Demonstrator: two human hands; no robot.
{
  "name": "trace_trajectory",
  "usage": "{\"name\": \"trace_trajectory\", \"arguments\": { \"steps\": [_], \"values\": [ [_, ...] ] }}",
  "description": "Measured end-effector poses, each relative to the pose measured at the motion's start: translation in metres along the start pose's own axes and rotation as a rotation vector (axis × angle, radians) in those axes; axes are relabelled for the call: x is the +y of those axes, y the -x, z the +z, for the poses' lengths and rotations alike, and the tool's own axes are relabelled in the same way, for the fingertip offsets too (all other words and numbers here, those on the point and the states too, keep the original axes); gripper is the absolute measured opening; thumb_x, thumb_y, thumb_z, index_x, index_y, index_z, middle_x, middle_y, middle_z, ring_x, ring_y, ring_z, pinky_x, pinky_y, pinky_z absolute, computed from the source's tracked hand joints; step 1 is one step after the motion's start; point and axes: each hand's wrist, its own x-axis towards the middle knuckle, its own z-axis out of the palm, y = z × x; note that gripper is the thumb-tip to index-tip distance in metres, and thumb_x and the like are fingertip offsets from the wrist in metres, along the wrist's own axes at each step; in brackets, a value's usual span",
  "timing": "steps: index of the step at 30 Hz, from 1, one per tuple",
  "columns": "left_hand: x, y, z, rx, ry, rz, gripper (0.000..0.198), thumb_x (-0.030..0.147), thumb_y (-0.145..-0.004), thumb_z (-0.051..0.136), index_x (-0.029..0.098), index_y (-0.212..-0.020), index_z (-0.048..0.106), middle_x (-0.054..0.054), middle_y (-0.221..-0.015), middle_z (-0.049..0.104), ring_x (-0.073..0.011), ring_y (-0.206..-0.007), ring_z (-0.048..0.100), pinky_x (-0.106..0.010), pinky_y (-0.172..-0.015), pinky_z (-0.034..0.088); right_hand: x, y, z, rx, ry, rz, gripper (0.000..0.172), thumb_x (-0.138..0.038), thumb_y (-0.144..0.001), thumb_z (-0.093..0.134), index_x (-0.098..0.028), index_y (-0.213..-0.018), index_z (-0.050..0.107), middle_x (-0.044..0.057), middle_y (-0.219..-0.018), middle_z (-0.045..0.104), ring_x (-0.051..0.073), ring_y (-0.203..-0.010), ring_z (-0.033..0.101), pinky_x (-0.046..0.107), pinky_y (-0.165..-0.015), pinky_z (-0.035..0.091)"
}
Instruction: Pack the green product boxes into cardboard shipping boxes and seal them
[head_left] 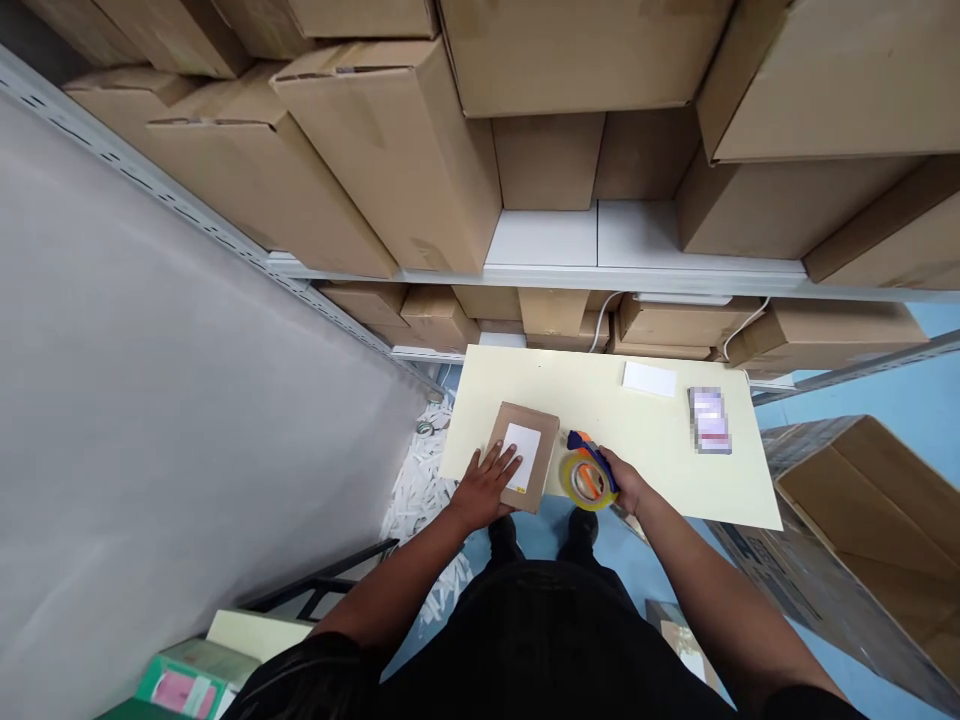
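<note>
A small brown cardboard box [546, 455] lies at the near left part of the cream table [592, 390], with a white label [526, 447] on its top. My left hand [484, 488] rests flat on the box, fingers spread over the label's left side. To the right of the box, my right hand [624, 477] is wrapped round the handle of a tape dispenser [592, 455], blue and orange, loaded with a roll of clear yellowish tape. The dispenser is apart from the box, above the table's near edge.
Cartons [390, 150] fill the shelves [547, 240] in front. A white slip [649, 379] and a blurred purple item [709, 420] lie on the table. A large open carton [862, 520] stands right. White paper strips [420, 480] litter the floor at left, beside the wall [187, 400].
</note>
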Motion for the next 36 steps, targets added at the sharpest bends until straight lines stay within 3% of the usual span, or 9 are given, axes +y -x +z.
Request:
{"name": "trace_trajectory", "arguments": {
  "steps": [7, 10, 15, 19, 24, 26, 29, 32, 36],
  "values": [
    [0.020, -0.050, -0.008, 0.102, 0.019, -0.118, 0.103, 0.069, -0.085, 0.065, 0.021, -0.165, 0.023, -0.012, -0.172, 0.019, -0.0348, -0.160, 0.004, -0.052, -0.127, 0.018, -0.046, -0.004, 0.027, 0.049, 0.039, -0.038, 0.042, -0.052, -0.101, 0.051, -0.015, -0.106, 0.071, 0.011, -0.085, 0.078, 0.024, -0.072, 0.073, 0.041, -0.076, 0.063],
    [0.022, -0.072, -0.016, 0.107, 0.015, -0.155, 0.100, 0.063, -0.087, 0.066, 0.020, -0.166, 0.022, -0.012, -0.172, 0.018, -0.0340, -0.160, 0.003, -0.051, -0.127, 0.020, -0.050, -0.007, 0.018, 0.061, 0.033, -0.062, 0.041, -0.052, -0.101, 0.053, -0.016, -0.107, 0.070, 0.009, -0.086, 0.078, 0.023, -0.072, 0.073, 0.040, -0.078, 0.063],
    [0.028, -0.096, -0.024, 0.120, 0.048, -0.225, 0.095, 0.060, -0.091, 0.062, 0.020, -0.166, 0.020, -0.011, -0.173, 0.014, -0.0357, -0.160, 0.003, -0.053, -0.126, 0.021, 0.036, 0.014, -0.021, -0.062, -0.080, 0.043, 0.045, -0.054, -0.101, 0.049, -0.014, -0.105, 0.071, 0.013, -0.095, 0.080, 0.026, -0.086, 0.077, 0.041, -0.088, 0.061],
    [0.054, -0.100, -0.022, 0.123, 0.110, -0.287, 0.099, 0.059, -0.090, 0.062, 0.014, -0.166, 0.017, -0.014, -0.174, 0.008, -0.0391, -0.159, -0.001, -0.055, -0.126, 0.021, 0.086, 0.025, -0.009, -0.170, -0.222, 0.083, 0.049, -0.057, -0.101, 0.042, -0.018, -0.105, 0.072, 0.012, -0.104, 0.080, 0.028, -0.104, 0.075, 0.041, -0.096, 0.059],
    [0.064, -0.082, -0.032, 0.015, 0.141, -0.111, 0.097, 0.056, -0.088, 0.067, 0.011, -0.163, 0.026, -0.020, -0.171, 0.020, -0.0400, -0.158, 0.014, -0.050, -0.124, 0.028, 0.029, 0.012, 0.004, -0.150, -0.270, 0.010, 0.051, -0.055, -0.102, 0.036, -0.019, -0.106, 0.072, 0.010, -0.101, 0.080, 0.026, -0.102, 0.075, 0.040, -0.094, 0.059],
    [0.044, -0.082, -0.044, -0.003, 0.101, -0.014, 0.092, 0.056, -0.087, 0.069, 0.020, -0.162, 0.031, -0.015, -0.169, 0.029, -0.0370, -0.156, 0.022, -0.050, -0.125, 0.024, -0.001, 0.004, -0.005, -0.138, -0.200, 0.041, 0.046, -0.053, -0.101, 0.043, -0.017, -0.104, 0.071, 0.010, -0.095, 0.079, 0.026, -0.092, 0.075, 0.041, -0.091, 0.060],
    [0.007, -0.095, -0.061, 0.016, 0.017, -0.020, 0.109, 0.071, -0.072, 0.077, 0.028, -0.162, 0.032, -0.012, -0.172, 0.019, -0.0422, -0.158, 0.008, -0.063, -0.125, 0.007, -0.032, -0.005, -0.016, -0.116, -0.085, 0.073, 0.038, -0.049, -0.100, 0.052, -0.015, -0.102, 0.070, 0.010, -0.087, 0.078, 0.024, -0.079, 0.074, 0.041, -0.086, 0.061],
    [-0.013, -0.110, -0.065, -0.005, -0.002, -0.088, 0.122, 0.082, -0.064, 0.075, 0.029, -0.164, 0.028, -0.013, -0.174, 0.010, -0.0456, -0.158, -0.002, -0.070, -0.121, 0.003, -0.045, -0.011, -0.012, -0.076, -0.010, 0.076, 0.040, -0.050, -0.099, 0.054, -0.014, -0.102, 0.070, 0.010, -0.084, 0.077, 0.023, -0.074, 0.073, 0.039, -0.081, 0.061],
    [-0.007, -0.116, -0.058, 0.005, 0.022, -0.180, 0.123, 0.086, -0.068, 0.067, 0.027, -0.166, 0.023, -0.013, -0.174, 0.006, -0.0437, -0.158, -0.005, -0.069, -0.121, 0.008, -0.033, -0.010, -0.011, 0.002, -0.067, 0.005, 0.042, -0.054, -0.099, 0.053, -0.016, -0.103, 0.070, 0.008, -0.086, 0.078, 0.022, -0.075, 0.074, 0.039, -0.080, 0.062]
  ]
}}
